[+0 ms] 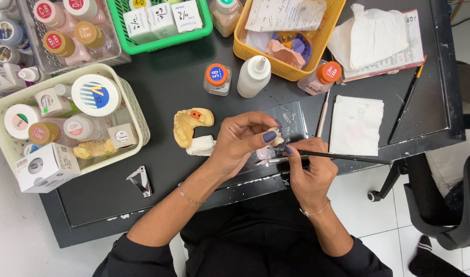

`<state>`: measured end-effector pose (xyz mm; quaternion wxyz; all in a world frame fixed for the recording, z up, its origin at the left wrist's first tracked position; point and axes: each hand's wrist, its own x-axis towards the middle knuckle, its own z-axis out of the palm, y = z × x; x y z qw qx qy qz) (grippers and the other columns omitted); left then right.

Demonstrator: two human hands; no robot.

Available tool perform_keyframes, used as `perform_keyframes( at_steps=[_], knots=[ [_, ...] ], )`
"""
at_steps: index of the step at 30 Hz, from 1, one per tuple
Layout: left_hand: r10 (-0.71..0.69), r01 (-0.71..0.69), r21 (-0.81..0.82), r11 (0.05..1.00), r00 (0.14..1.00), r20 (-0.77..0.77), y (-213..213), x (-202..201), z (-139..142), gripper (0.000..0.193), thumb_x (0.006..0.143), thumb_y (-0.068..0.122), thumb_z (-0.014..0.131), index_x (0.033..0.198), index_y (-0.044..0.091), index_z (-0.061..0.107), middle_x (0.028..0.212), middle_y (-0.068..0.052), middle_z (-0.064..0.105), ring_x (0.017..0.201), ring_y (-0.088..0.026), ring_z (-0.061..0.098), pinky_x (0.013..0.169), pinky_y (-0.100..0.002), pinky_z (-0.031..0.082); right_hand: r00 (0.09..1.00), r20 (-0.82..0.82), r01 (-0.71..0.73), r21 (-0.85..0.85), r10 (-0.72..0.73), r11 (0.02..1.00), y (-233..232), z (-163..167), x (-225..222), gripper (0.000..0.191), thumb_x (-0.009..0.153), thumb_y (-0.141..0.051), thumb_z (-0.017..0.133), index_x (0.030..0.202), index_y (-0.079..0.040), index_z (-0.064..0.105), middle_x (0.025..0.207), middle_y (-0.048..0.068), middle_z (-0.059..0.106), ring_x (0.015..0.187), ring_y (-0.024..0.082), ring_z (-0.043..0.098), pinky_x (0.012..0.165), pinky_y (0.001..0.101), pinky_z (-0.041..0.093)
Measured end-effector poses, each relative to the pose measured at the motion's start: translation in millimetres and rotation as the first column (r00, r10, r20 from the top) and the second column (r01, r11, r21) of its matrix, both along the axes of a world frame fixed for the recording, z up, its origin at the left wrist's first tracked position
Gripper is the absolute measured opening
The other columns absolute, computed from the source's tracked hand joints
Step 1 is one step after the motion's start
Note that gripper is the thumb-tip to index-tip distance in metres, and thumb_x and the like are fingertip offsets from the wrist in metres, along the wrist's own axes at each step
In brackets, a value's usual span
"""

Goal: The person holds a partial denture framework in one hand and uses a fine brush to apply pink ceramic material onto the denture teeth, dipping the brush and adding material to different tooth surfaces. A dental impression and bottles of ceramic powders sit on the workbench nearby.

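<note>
My left hand (241, 141) pinches a small cream tooth-shaped piece (277, 136) between thumb and fingers above a clear glass slab (291, 115). My right hand (309, 172) grips a thin black brush (348, 157), its tip touching the small piece. A yellow dental plaster model (190, 124) with an orange spot lies just left of my left hand, beside a folded white tissue (200, 145).
A white squeeze bottle (254, 76) and two orange-capped jars (216, 78) stand behind the slab. A yellow basket (291, 31), green basket (160, 23) and cream basket (66, 115) hold bottles. A white napkin (356, 124), a second brush (408, 97) and an office chair (445, 205) are at right.
</note>
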<state>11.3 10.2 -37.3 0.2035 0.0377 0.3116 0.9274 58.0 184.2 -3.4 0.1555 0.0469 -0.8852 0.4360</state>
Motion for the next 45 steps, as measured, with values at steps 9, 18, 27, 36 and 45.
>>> perform_keyframes(
  at_steps=[9,18,27,36,45],
  knots=[
    [0.005,-0.005,-0.005,1.000,1.000,-0.001,0,0,3,0.021,0.097,0.004,0.077,0.116,-0.002,0.071,0.106,-0.009,0.072,0.097,-0.014,0.068,0.091,-0.030,0.056,0.991,0.090,-0.063,-0.330,0.098,0.942,12,-4,4,0.011,0.102,-0.007,0.067,0.097,0.003,0.069,0.092,0.011,0.071,0.087,0.018,0.064,0.079,0.0276,0.052],
    [0.000,0.000,-0.009,1.000,1.000,0.009,1,0,1,0.020,0.096,0.004,0.077,0.114,-0.002,0.072,0.106,-0.008,0.071,0.097,-0.014,0.068,0.092,-0.030,0.057,0.977,-0.211,-0.122,-0.564,0.000,0.817,25,21,20,0.020,0.108,-0.016,0.061,0.106,0.004,0.065,0.093,0.014,0.068,0.084,0.020,0.062,0.071,0.0255,0.053],
    [-0.006,0.005,-0.019,1.000,1.000,-0.012,1,1,3,0.021,0.095,0.002,0.077,0.115,-0.002,0.073,0.108,-0.008,0.069,0.098,-0.014,0.068,0.092,-0.030,0.057,0.963,-0.266,-0.083,-0.162,0.037,0.983,18,40,18,0.021,0.108,-0.019,0.064,0.102,0.000,0.070,0.090,0.014,0.072,0.087,0.023,0.067,0.076,0.0274,0.053],
    [-0.018,0.017,-0.031,0.999,0.999,-0.028,1,1,0,0.020,0.096,0.002,0.076,0.115,-0.002,0.073,0.108,-0.008,0.071,0.099,-0.015,0.069,0.092,-0.030,0.057,0.964,-0.264,-0.083,-0.135,0.045,0.987,15,38,21,0.021,0.108,-0.020,0.065,0.102,0.000,0.071,0.093,0.013,0.073,0.088,0.023,0.068,0.078,0.0277,0.053],
    [-0.016,0.016,-0.015,1.000,1.000,-0.013,3,3,1,0.020,0.096,0.001,0.077,0.115,-0.002,0.072,0.109,-0.009,0.071,0.099,-0.016,0.070,0.093,-0.031,0.057,0.962,-0.268,-0.082,-0.125,0.046,0.989,16,40,21,0.021,0.109,-0.020,0.064,0.103,0.000,0.071,0.090,0.013,0.073,0.088,0.023,0.068,0.079,0.0275,0.052]
  ],
)
